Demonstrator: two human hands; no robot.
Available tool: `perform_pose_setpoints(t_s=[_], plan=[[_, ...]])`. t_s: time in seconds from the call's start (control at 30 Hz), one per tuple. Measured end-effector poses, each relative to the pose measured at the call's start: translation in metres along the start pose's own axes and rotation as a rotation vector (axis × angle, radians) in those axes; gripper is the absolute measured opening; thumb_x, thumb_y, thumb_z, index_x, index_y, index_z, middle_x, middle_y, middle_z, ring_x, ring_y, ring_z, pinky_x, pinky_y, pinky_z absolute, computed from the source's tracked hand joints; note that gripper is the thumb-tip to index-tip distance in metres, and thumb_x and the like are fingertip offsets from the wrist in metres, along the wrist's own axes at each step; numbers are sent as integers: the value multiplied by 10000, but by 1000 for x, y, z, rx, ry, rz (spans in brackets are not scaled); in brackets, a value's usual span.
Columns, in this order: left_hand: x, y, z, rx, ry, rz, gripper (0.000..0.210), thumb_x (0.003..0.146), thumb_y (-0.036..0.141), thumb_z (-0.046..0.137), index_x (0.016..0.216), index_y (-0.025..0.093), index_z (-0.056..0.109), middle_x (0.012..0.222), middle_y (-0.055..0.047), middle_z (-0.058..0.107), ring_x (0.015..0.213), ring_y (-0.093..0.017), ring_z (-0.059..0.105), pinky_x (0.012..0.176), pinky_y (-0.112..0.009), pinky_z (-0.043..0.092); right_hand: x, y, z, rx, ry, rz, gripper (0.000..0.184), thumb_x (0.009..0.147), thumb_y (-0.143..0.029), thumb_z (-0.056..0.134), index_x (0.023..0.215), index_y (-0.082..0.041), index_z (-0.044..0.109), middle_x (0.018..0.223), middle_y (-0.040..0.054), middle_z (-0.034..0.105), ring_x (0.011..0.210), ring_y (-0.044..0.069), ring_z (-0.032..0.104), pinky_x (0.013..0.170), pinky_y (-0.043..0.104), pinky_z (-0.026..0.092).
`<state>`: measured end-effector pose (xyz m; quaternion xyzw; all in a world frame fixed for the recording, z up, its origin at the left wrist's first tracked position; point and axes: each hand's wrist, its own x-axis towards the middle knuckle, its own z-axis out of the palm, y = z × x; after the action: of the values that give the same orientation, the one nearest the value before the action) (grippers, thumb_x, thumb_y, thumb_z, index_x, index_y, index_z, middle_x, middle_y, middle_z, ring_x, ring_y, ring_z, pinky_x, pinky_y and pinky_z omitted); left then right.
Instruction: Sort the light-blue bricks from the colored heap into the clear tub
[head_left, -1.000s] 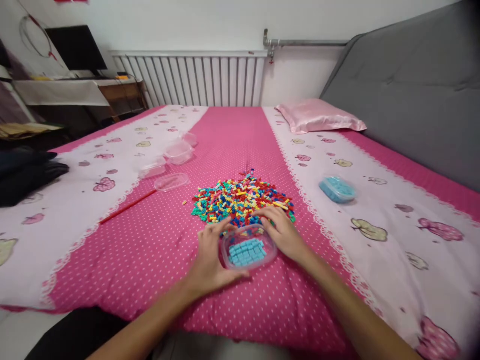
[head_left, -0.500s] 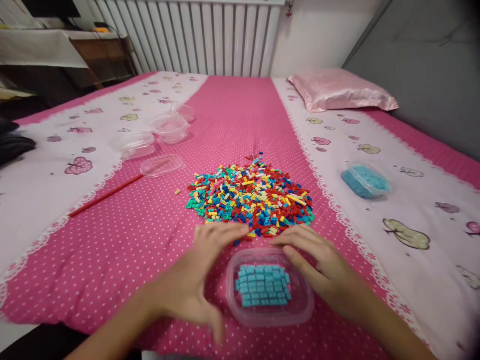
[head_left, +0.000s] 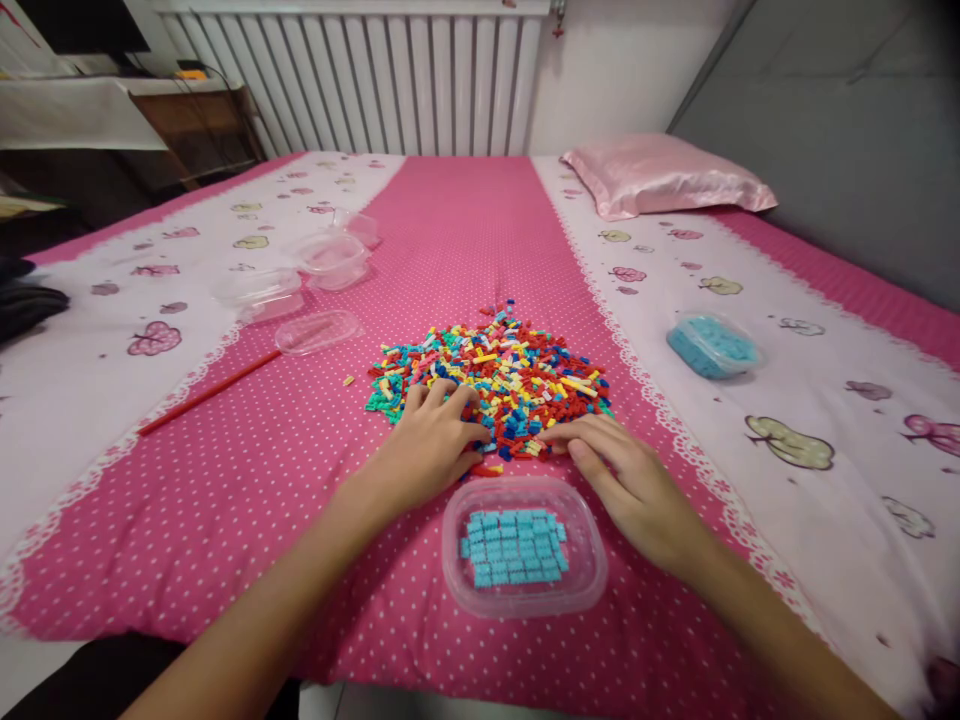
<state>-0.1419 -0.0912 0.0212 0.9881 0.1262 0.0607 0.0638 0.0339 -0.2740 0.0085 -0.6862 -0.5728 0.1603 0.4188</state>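
A heap of small multicoloured toy bricks (head_left: 517, 385) lies on the bed. My left hand (head_left: 431, 440) rests on its near left edge, fingers apart and bent down among the bricks, so the tips are partly hidden. At the near right edge, my right hand (head_left: 626, 470) reaches in with fingers stretched and thumb apart; no brick shows in its grasp. Between my forearms sits a clear plastic tub (head_left: 525, 605), just in front of the heap. Light blue bricks (head_left: 516, 548) are laid in close rows on its bottom.
Another tub of blue pieces (head_left: 712, 345) stands to the right. Clear containers (head_left: 330, 255), a transparent lid (head_left: 319, 332) and a red stick (head_left: 210, 393) lie to the left. A pink pillow (head_left: 664, 175) is at the back right. The bed's front edge is near me.
My left hand has moved forward from beside the tub onto the brick heap, its fingers bending down. My right hand stays near the heap's right edge. The whole view has shifted slightly.
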Motion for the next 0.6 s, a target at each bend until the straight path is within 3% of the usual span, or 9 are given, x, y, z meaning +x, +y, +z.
perform_pose_setpoints(t_s=[0.2,0.33,0.47,0.6], plan=[[-1,7,-1,32,49,-32,70,927,263,666,931,233,729,1177,-64,636,1183,-312,467,944,-481,278,-2,-4,1,-33,-13,-27,311,1069,-359,395,1128,-262,684,1070,19,695,1036,179,580,937,382,418],[-1,5,2,11,98,-6,94,968,260,613,923,202,673,1041,-26,683,1098,-249,507,919,-431,264,-2,-2,1,-39,1,-51,296,1068,-355,409,1124,-251,680,1065,20,693,1033,171,583,926,366,424],[-4,2,5,13,109,90,121,1012,287,563,973,239,667,936,20,692,996,-190,530,871,-393,245,-3,-2,-2,-41,26,-75,294,1068,-349,410,1115,-241,679,1067,25,698,1036,170,587,934,365,426],[-4,3,9,65,67,209,106,973,369,627,983,298,705,955,30,703,1044,-208,521,871,-393,229,-3,-3,-4,-50,40,-93,281,1063,-336,422,1107,-236,681,1045,30,699,1010,177,590,911,370,436]])
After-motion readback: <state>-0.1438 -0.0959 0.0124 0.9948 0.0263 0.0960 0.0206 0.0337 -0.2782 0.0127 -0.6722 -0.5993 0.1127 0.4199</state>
